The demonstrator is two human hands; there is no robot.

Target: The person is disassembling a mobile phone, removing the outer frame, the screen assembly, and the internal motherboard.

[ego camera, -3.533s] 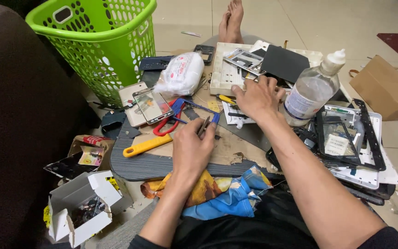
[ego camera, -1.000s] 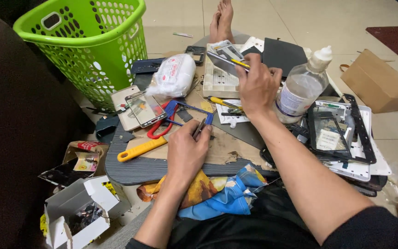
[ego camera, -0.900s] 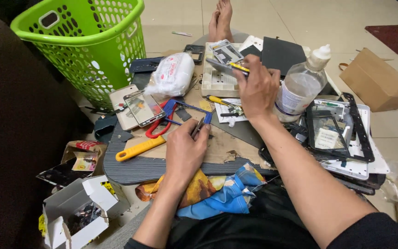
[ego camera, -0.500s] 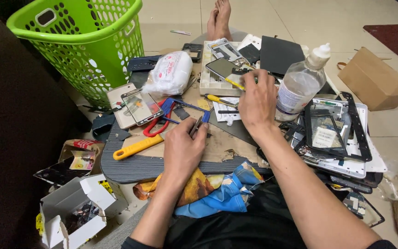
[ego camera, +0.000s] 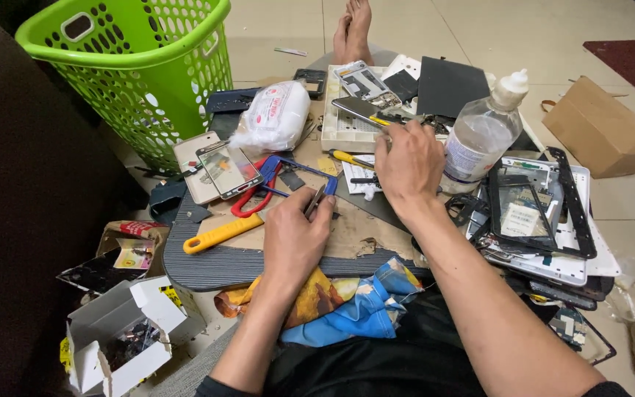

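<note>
Grey-slatted board (ego camera: 214,261) carried the clutter. The right hand (ego camera: 408,163) had drawn back from the white tray (ego camera: 336,129) at the far edge, fingers pinching a yellow-tipped tool (ego camera: 378,121). The left hand (ego camera: 293,239) stayed clenched on tweezers (ego camera: 316,200) mid-board.

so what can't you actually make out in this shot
- Head view: right hand has its back to the camera, hiding its fingertips' grip.
- Slim tool under left hand: mostly covered.
- Open white box: contents too dark and small.
- Frame stack: lower layers hidden.
</note>
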